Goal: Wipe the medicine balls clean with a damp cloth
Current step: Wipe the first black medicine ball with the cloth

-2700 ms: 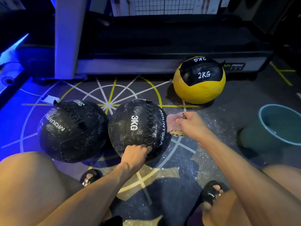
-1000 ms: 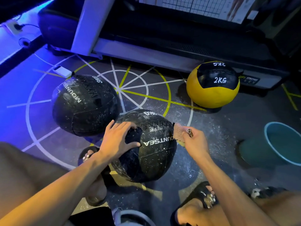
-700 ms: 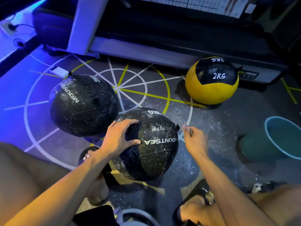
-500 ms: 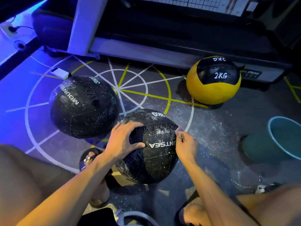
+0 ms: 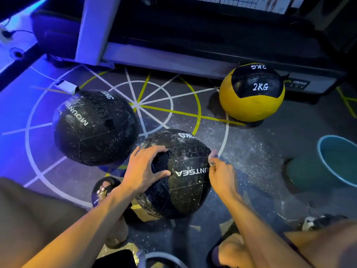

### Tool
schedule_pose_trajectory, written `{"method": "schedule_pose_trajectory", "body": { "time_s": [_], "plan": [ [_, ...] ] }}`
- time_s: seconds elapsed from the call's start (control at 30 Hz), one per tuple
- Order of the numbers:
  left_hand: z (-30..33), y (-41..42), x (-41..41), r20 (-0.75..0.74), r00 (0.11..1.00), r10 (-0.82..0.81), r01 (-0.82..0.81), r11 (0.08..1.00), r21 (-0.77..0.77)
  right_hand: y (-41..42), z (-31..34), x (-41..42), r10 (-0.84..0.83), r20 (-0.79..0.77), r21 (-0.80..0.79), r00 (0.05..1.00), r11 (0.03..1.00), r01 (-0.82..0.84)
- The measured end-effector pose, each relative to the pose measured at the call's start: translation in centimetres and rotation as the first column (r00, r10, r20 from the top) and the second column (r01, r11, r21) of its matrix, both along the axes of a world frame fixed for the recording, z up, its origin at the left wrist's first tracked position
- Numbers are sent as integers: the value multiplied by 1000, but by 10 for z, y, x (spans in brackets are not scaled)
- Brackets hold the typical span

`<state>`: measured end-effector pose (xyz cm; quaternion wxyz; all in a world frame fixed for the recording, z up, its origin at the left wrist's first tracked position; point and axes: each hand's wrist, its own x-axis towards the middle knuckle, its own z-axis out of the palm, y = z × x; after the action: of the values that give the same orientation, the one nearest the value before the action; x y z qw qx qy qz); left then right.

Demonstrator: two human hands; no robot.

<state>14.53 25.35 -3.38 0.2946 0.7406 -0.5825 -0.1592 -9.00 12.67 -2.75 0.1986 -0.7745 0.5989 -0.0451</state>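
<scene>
Head view: the left hand (image 5: 144, 172) is lying spread over the upper left side of the near black ball (image 5: 181, 182), fingers arched and apart, fingertips touching the surface near the laced seam, thumb stretched out toward the white lettering. The right hand (image 5: 220, 176) is sitting against the ball's right edge, fingers curled inward and pinching a pink cloth (image 5: 214, 153); only a small corner of the cloth is showing above the knuckles, so how much of it is touching the ball cannot be told. A ring is showing on one finger of this hand. The near black ball is resting on the floor (image 5: 251, 151) between the person's feet, its skin speckled with white flecks. A second black ball (image 5: 94, 126), also flecked, is sitting just beside it to the upper left; whether the two are touching cannot be told. A yellow and black ball (image 5: 252, 93) marked 2KG is standing well apart at the upper right, close against the base of a grey machine (image 5: 164, 59). A blue-green basin (image 5: 336, 161) is sitting on the floor at the right edge. White specks are lying scattered over the floor to the right of the near ball. The left foot in a dark sandal (image 5: 105, 188) is showing just below the left hand.
</scene>
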Motion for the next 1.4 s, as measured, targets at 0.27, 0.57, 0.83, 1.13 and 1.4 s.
{"method": "schedule_pose_trajectory", "body": {
  "time_s": [0.27,0.57,0.83,1.13,1.4],
  "plan": [
    [-2,0,-5,23,1000,-10,11,1000,-16,35,0,27,466,218,-303,858,868,-394],
    [-5,2,-11,38,999,-24,24,1000,-3,58,5,33,412,361,-225,837,909,-350],
    [-4,5,-9,14,1000,-8,8,1000,-10,6,4,-5,84,245,-151,966,987,-48],
    [-9,4,-8,-2,1000,-9,9,1000,0,5,4,7,282,221,-191,934,951,-242],
    [-10,4,-14,-4,1000,-13,13,999,-46,56,14,45,669,200,-395,715,723,-566]
  ]
}}
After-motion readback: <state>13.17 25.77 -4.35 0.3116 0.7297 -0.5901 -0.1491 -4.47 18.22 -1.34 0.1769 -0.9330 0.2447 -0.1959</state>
